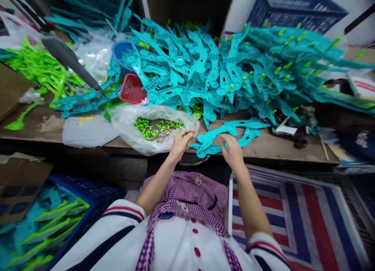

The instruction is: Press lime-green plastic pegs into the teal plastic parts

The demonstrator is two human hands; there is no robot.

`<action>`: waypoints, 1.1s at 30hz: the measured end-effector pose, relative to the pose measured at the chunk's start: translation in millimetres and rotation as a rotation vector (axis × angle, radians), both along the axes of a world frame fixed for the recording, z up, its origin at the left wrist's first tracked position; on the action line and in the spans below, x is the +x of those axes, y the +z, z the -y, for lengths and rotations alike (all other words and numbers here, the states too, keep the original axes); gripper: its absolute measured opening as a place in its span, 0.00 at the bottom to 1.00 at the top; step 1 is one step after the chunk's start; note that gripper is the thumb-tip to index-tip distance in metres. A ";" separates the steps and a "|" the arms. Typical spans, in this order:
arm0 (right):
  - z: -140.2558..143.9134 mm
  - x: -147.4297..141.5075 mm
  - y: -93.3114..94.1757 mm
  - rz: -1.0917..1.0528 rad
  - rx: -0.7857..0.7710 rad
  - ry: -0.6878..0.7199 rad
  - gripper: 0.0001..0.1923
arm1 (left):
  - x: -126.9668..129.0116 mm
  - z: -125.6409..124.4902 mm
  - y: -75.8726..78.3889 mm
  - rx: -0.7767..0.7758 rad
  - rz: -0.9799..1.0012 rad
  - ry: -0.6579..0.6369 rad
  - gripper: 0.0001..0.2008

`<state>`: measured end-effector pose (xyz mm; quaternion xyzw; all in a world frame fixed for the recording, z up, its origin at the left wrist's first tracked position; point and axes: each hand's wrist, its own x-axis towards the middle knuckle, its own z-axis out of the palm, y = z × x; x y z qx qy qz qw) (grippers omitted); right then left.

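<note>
My left hand (179, 145) is pinched at the right rim of a clear plastic bag (123, 124). A hint of green between its thumb and finger looks like one of the small green plastic pieces (146, 128) lying loose in the bag. My right hand (233, 152) has its fingers curled over the near edge of a turquoise curved plastic part (215, 135) with rounded ends. That part lies at the front of the bench, over or against another similar turquoise part (249, 136). The fingertips of my right hand are partly hidden.
A big heap of turquoise parts (202, 60) fills the back of the bench (266, 148). Left are a red tray (133, 89), green parts (35, 64) and a hanging electric screwdriver (68, 56). Below stand a blue crate (99, 193) and a striped-lined box (310, 208).
</note>
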<state>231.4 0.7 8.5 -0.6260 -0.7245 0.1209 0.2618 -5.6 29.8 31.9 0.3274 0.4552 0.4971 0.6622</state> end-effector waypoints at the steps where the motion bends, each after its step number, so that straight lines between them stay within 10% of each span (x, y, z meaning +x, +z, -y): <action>1: -20.2 3.1 1.2 0.133 0.002 0.104 0.22 | 0.4 4.1 -3.0 -0.017 -0.013 -0.030 0.15; 8: -96.4 33.8 -11.9 0.532 -0.059 0.507 0.29 | -12.8 53.1 -40.4 -0.082 -0.234 -0.170 0.18; 15: -106.8 52.1 30.2 0.517 0.043 0.474 0.31 | -4.7 48.0 -58.1 0.232 -0.690 -0.174 0.16; 23: -121.8 27.7 37.9 0.566 -0.089 0.627 0.18 | 7.3 38.4 -62.0 0.397 -1.044 -0.297 0.15; 28: -108.9 6.0 82.7 0.514 0.131 0.507 0.20 | 11.1 38.5 -53.8 0.334 -1.209 -0.397 0.18; 33: -59.3 -38.0 93.8 0.492 -0.009 0.716 0.24 | 22.7 26.1 -51.2 0.358 -1.336 -0.452 0.17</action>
